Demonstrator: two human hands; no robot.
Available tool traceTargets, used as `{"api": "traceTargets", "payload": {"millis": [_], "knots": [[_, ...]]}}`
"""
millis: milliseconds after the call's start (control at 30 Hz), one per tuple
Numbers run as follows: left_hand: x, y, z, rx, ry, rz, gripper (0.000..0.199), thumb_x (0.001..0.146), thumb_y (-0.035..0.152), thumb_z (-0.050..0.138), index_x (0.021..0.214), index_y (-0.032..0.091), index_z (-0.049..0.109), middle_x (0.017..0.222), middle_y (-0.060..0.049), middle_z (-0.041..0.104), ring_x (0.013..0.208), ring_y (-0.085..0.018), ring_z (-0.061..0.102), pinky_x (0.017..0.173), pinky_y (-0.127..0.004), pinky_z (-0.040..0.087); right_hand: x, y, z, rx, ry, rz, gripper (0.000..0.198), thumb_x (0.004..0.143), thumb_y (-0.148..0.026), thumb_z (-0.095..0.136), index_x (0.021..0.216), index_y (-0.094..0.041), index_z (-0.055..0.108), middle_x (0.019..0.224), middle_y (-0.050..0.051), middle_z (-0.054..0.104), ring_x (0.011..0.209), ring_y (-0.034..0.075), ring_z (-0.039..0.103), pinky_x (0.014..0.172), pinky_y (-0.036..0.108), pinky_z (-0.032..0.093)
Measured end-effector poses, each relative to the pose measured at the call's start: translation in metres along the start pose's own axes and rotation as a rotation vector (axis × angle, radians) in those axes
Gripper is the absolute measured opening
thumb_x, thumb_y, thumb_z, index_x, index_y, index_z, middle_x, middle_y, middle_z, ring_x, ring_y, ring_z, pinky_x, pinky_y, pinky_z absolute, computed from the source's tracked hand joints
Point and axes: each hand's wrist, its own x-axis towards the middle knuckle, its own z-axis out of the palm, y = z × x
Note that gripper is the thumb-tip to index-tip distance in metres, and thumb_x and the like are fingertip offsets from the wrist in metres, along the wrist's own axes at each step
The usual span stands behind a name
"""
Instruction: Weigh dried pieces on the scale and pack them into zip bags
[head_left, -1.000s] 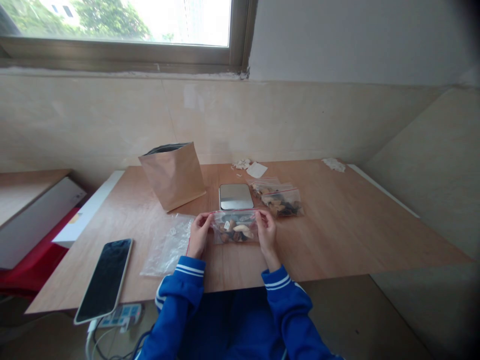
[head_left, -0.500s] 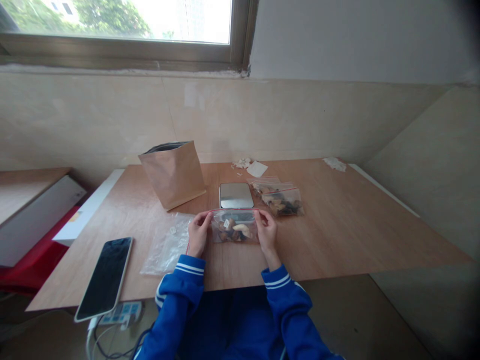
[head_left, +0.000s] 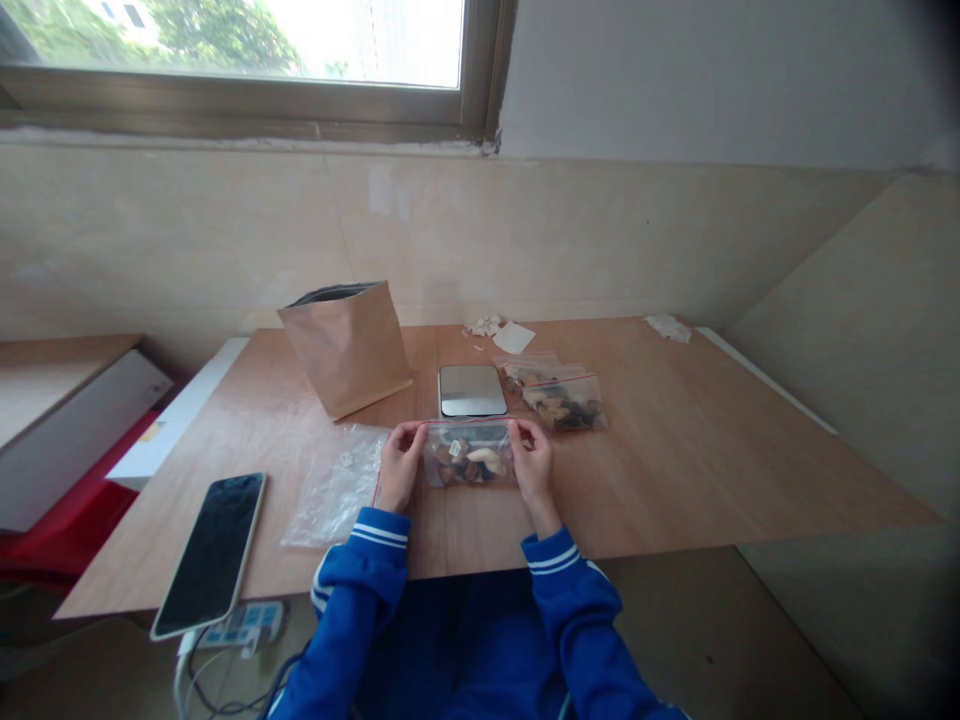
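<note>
Between my two hands is a clear zip bag [head_left: 471, 462] holding brown and pale dried pieces, with a small white tag showing inside. My left hand [head_left: 401, 466] pinches its top left corner, and my right hand [head_left: 532, 462] pinches the top right corner. The bag's top edge is stretched straight between them. Right behind it lies a flat silver scale [head_left: 472, 390], its front part seen through the plastic. Flat clear plastic bags [head_left: 334, 490] lie beside and partly behind my left hand.
An open brown paper pouch [head_left: 349, 350] stands at the back left. Filled zip bags [head_left: 564, 400] lie right of the scale. White scraps [head_left: 484, 326] and a white square [head_left: 514, 338] are near the wall. A phone [head_left: 212, 555] with a cable overhangs the front left edge.
Both hands keep their pinch on the zip bag's corners. My left hand has shifted very slightly to the right; the other things stay put.
</note>
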Motion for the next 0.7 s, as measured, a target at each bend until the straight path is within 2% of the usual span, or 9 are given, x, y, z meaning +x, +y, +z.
{"api": "traceTargets", "payload": {"millis": [300,433,700], "knots": [[-0.0036,0.0016,0.0012,-0.015,-0.138,-0.021,0.029,0.077,0.043,0.072,0.089,0.016,0.071,0.086,-0.006,0.071,0.083,-0.019,0.063,0.077,-0.029,0.046,-0.0011,-0.0061,-0.0009,-0.016,-0.008,-0.026,0.045,0.086,-0.057,0.058,0.095,-0.015,0.072,0.088,0.009,0.073,0.073,0.019,0.065,0.061,0.028,0.050],[-0.0021,-0.0019,0.0008,-0.037,-0.113,-0.027,0.028,0.077,0.042,0.072,0.088,0.017,0.071,0.085,-0.005,0.070,0.082,-0.018,0.062,0.077,-0.028,0.045,-0.0012,-0.0061,-0.0010,-0.032,-0.021,-0.050,0.045,0.089,-0.055,0.054,0.097,-0.015,0.072,0.090,0.010,0.073,0.075,0.019,0.066,0.065,0.029,0.051],[-0.0004,-0.0030,0.0003,-0.115,-0.049,-0.051,0.026,0.076,0.042,0.073,0.081,0.017,0.066,0.081,-0.002,0.066,0.078,-0.015,0.060,0.074,-0.026,0.045,-0.0015,0.0006,0.0005,-0.058,-0.002,-0.049,0.048,0.084,-0.059,0.057,0.094,-0.015,0.071,0.083,0.009,0.072,0.068,0.019,0.063,0.058,0.029,0.050]]}}
